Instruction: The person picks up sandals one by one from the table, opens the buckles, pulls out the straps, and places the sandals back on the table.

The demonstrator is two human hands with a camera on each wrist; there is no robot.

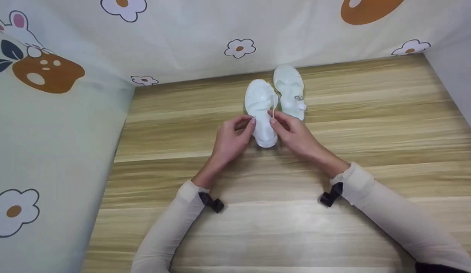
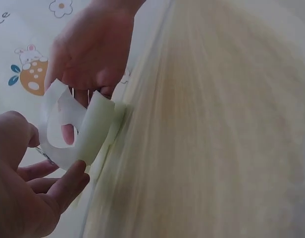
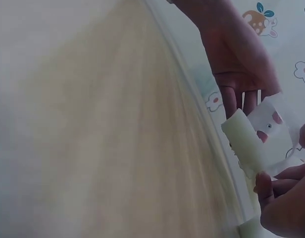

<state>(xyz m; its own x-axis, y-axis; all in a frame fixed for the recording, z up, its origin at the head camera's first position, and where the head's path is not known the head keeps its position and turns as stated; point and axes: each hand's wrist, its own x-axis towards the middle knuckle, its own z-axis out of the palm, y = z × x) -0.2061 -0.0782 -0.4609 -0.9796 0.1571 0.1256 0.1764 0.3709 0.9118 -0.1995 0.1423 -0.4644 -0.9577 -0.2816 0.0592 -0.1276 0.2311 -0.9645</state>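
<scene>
Two white sandals lie at the back of the wood-grain surface by the curtain. The nearer sandal points away, its heel toward me and slightly raised. My left hand grips the left edge of this sandal near the heel, thumb on top. My right hand holds its right side, thumb and forefinger pinched at the thin ankle strap. In the left wrist view the heel cup sits between both hands. The second sandal lies just beyond to the right, with a small buckle on it.
A pale curtain printed with flowers and fruit closes off the back and left side. Wood-grain surface spreads out in front and to both sides. A plain pale wall stands on the right. Small black cameras are strapped at both cuffs.
</scene>
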